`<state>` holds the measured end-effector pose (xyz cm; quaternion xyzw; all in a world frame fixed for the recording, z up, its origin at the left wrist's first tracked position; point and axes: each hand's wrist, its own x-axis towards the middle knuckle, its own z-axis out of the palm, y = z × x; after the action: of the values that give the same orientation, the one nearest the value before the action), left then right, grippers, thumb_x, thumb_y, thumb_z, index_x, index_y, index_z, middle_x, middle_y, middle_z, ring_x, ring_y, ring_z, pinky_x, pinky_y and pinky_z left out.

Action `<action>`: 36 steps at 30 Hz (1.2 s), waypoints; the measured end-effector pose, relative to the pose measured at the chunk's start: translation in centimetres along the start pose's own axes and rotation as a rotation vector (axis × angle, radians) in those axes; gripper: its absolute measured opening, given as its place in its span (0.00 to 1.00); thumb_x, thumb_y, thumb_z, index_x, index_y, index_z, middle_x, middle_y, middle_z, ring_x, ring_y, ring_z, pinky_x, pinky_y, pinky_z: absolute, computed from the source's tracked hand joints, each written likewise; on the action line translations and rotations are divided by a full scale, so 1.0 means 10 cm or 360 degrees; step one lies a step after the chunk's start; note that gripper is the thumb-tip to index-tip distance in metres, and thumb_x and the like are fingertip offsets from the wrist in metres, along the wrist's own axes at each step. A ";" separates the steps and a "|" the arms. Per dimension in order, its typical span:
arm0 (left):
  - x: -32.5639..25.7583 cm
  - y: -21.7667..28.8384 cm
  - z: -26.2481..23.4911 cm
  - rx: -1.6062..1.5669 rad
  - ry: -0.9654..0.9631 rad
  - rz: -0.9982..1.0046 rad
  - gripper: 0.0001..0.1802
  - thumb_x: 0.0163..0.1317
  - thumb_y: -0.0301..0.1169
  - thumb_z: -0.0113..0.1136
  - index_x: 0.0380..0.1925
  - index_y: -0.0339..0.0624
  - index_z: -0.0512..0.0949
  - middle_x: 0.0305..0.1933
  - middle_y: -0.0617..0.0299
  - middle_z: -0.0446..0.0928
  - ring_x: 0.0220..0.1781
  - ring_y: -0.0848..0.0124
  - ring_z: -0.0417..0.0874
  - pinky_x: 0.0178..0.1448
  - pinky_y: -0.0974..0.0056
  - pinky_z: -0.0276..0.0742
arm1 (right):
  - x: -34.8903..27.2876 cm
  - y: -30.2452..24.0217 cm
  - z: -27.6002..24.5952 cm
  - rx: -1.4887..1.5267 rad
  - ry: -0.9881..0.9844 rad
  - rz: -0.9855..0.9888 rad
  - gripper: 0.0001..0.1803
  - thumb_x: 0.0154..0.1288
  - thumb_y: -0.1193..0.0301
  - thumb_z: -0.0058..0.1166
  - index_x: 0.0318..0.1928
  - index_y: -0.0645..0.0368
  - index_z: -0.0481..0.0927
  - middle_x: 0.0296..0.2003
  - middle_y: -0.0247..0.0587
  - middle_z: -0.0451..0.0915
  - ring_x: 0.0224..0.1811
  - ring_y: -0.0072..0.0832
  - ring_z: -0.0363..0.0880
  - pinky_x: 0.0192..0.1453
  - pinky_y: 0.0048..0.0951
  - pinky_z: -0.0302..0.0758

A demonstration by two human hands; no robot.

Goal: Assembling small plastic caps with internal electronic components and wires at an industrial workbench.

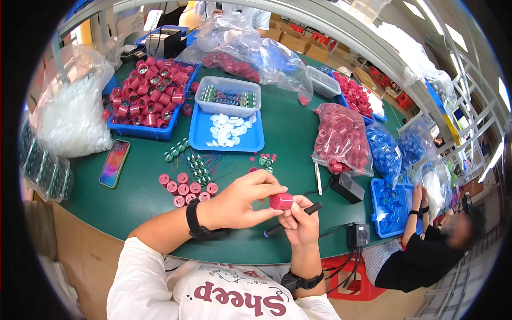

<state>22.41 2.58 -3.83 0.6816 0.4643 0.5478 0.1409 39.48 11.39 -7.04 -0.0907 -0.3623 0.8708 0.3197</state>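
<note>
Between my two hands, above the near edge of the green table, is a small dark-red plastic cylinder (pixel 281 201). My left hand (pixel 237 200) pinches it between thumb and fingers from the left. The fingertips of my right hand (pixel 303 223) touch it from the right. That hand also grips a black pen-shaped tool (pixel 311 209) with a blue end, lying slantwise through its fingers. To the left of my hands, several red cylinders (pixel 183 189) stand in a cluster. Just beyond them lie green circuit boards (pixel 200 169) with thin wires. Small pink discs and more boards (pixel 265 162) lie ahead of my left hand.
A blue bin of red cups (pixel 146 98), a blue tray (pixel 200 136) with white discs and a clear box (pixel 228 97) of boards stand behind. Tweezers (pixel 318 177), a black block (pixel 346 186), bagged red parts (pixel 341 136) and a co-worker (pixel 426 250) are rightward; a phone (pixel 114 163) lies left.
</note>
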 end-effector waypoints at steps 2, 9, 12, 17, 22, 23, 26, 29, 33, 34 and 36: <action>-0.01 0.05 0.04 -0.0023 0.0114 0.0110 0.24 0.47 0.25 0.66 0.47 0.35 0.75 0.33 0.55 0.75 0.29 0.68 0.77 0.33 0.68 0.74 | 0.01 0.00 -0.03 0.0135 -0.0121 0.0096 0.07 0.64 0.77 0.47 0.40 0.67 0.74 0.27 0.42 0.76 0.16 0.15 0.64 0.20 0.16 0.60; -0.07 0.20 0.05 0.0133 0.0160 0.0223 0.19 0.49 0.24 0.62 0.43 0.36 0.75 0.31 0.54 0.72 0.29 0.61 0.76 0.32 0.63 0.72 | 0.12 0.00 -0.22 0.0379 -0.0342 0.0401 0.11 0.61 0.77 0.47 0.43 0.70 0.74 0.25 0.45 0.74 0.17 0.16 0.66 0.18 0.12 0.60; -0.10 0.25 0.01 0.0092 0.0138 0.0138 0.11 0.51 0.24 0.59 0.36 0.36 0.74 0.33 0.54 0.70 0.31 0.60 0.75 0.34 0.62 0.72 | 0.22 0.01 -0.17 0.0380 -0.0467 0.0501 0.06 0.55 0.78 0.49 0.33 0.70 0.72 0.20 0.42 0.72 0.14 0.16 0.64 0.15 0.14 0.58; -0.15 0.31 0.02 0.0049 0.0028 0.0060 0.06 0.53 0.24 0.56 0.30 0.34 0.71 0.32 0.53 0.67 0.32 0.58 0.73 0.38 0.59 0.70 | 0.22 0.09 -0.22 0.0180 -0.0429 0.0334 0.04 0.55 0.78 0.48 0.29 0.69 0.73 0.20 0.41 0.72 0.14 0.15 0.64 0.17 0.16 0.60; -0.18 0.25 0.10 0.0071 0.0219 0.0129 0.11 0.52 0.24 0.56 0.36 0.32 0.72 0.32 0.53 0.66 0.33 0.58 0.73 0.38 0.59 0.70 | 0.13 0.06 -0.37 0.0094 -0.0369 0.0287 0.08 0.57 0.76 0.46 0.34 0.68 0.75 0.20 0.40 0.72 0.15 0.17 0.65 0.21 0.19 0.64; -0.19 0.24 0.11 0.0076 0.0198 0.0112 0.13 0.51 0.24 0.56 0.38 0.31 0.72 0.32 0.53 0.66 0.34 0.58 0.73 0.37 0.60 0.70 | 0.09 0.05 -0.37 0.0002 -0.0269 0.0292 0.09 0.56 0.71 0.43 0.35 0.63 0.73 0.26 0.40 0.74 0.25 0.22 0.70 0.30 0.24 0.68; -0.18 0.27 0.08 0.0072 0.0150 0.0109 0.16 0.51 0.24 0.57 0.41 0.30 0.72 0.32 0.54 0.65 0.34 0.59 0.73 0.37 0.60 0.70 | 0.05 0.09 -0.24 0.0051 -0.0295 0.0230 0.12 0.59 0.68 0.41 0.38 0.62 0.72 0.25 0.38 0.73 0.24 0.22 0.69 0.29 0.24 0.66; -0.19 0.27 0.09 0.0066 0.0114 0.0119 0.17 0.50 0.24 0.57 0.43 0.30 0.72 0.32 0.54 0.65 0.34 0.59 0.73 0.37 0.61 0.70 | 0.00 0.06 -0.11 0.0215 -0.0455 0.0212 0.13 0.64 0.68 0.42 0.38 0.67 0.74 0.15 0.36 0.70 0.13 0.17 0.63 0.17 0.20 0.59; -0.22 0.27 0.12 0.0087 0.0125 0.0168 0.17 0.50 0.23 0.56 0.43 0.31 0.73 0.31 0.55 0.65 0.33 0.60 0.72 0.36 0.60 0.69 | -0.08 0.01 -0.11 0.0181 -0.0478 0.0411 0.14 0.67 0.67 0.41 0.35 0.67 0.73 0.08 0.32 0.66 0.09 0.17 0.58 0.12 0.21 0.53; -0.23 0.27 0.14 0.0084 0.0120 0.0169 0.17 0.50 0.23 0.56 0.43 0.31 0.73 0.31 0.55 0.65 0.33 0.60 0.72 0.36 0.60 0.69 | -0.09 0.00 -0.10 0.0183 -0.0474 0.0406 0.14 0.67 0.67 0.41 0.35 0.67 0.73 0.08 0.32 0.66 0.09 0.17 0.58 0.12 0.21 0.53; -0.24 0.26 0.19 0.0026 0.0148 0.0175 0.16 0.50 0.22 0.56 0.41 0.31 0.73 0.30 0.55 0.65 0.31 0.59 0.72 0.35 0.60 0.70 | -0.11 -0.05 -0.06 0.0069 -0.0528 0.0458 0.14 0.68 0.68 0.40 0.34 0.67 0.73 0.07 0.32 0.65 0.07 0.17 0.54 0.10 0.21 0.49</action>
<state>25.44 -0.12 -4.19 0.6809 0.4367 0.5820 0.0834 40.85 11.33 -7.24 0.0098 -0.3743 0.9181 0.1299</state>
